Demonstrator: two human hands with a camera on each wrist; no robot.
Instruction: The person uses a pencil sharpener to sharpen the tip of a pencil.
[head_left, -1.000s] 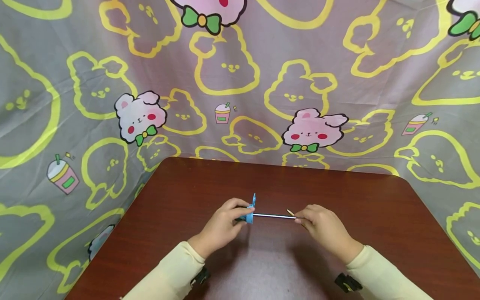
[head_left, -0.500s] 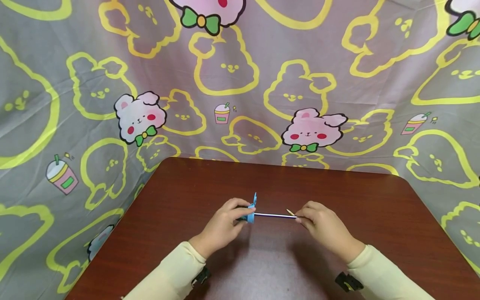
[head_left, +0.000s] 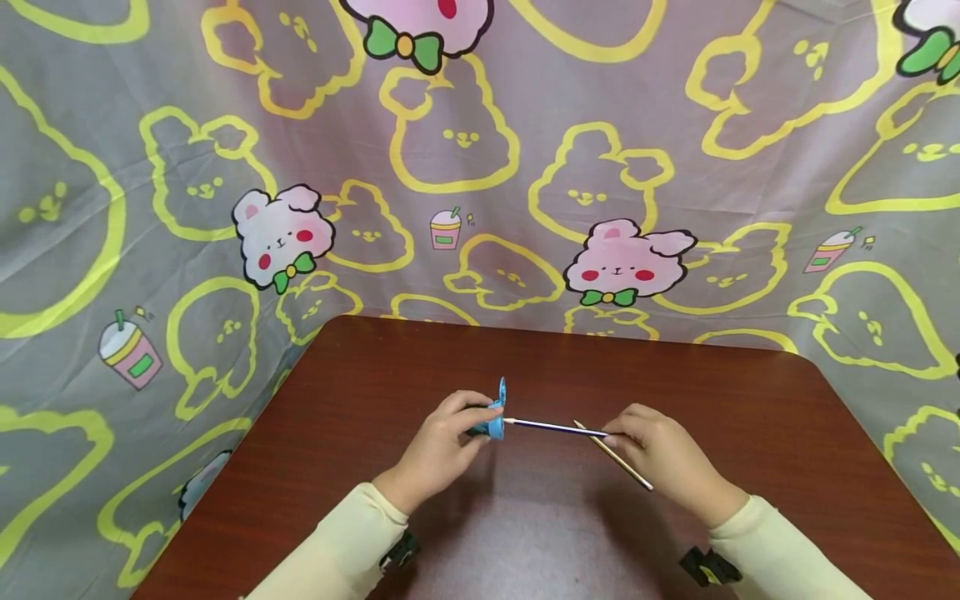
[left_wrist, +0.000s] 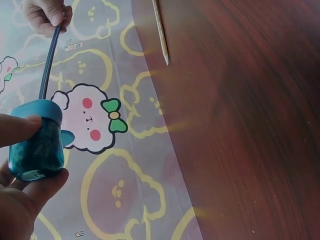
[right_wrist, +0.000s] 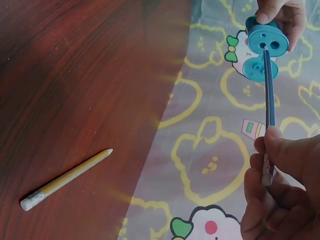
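My left hand [head_left: 435,446] grips a blue pencil sharpener [head_left: 496,425] with a see-through shavings container [left_wrist: 37,150], its holed face turned to the right. The sharpener's round lid [right_wrist: 254,70] hangs open on its hinge. Between thumb and fingers, my right hand [head_left: 667,454] pinches a dark blue and white striped pencil [head_left: 555,427] near its blunt end. The pencil's bare wooden point is right at one of the sharpener's holes in the right wrist view. Below the right hand, a yellow pencil [right_wrist: 70,177] lies on the table, partly overlapped by that hand in the head view.
The brown wooden table [head_left: 420,358] has rounded back corners. A grey cloth [head_left: 480,167] printed with yellow outlines and white rabbits hangs behind it and along its sides.
My right hand has moved right with the striped pencil, whose point has come out of the sharpener into sight. The sharpener has shifted slightly left. More of the yellow pencil is uncovered.
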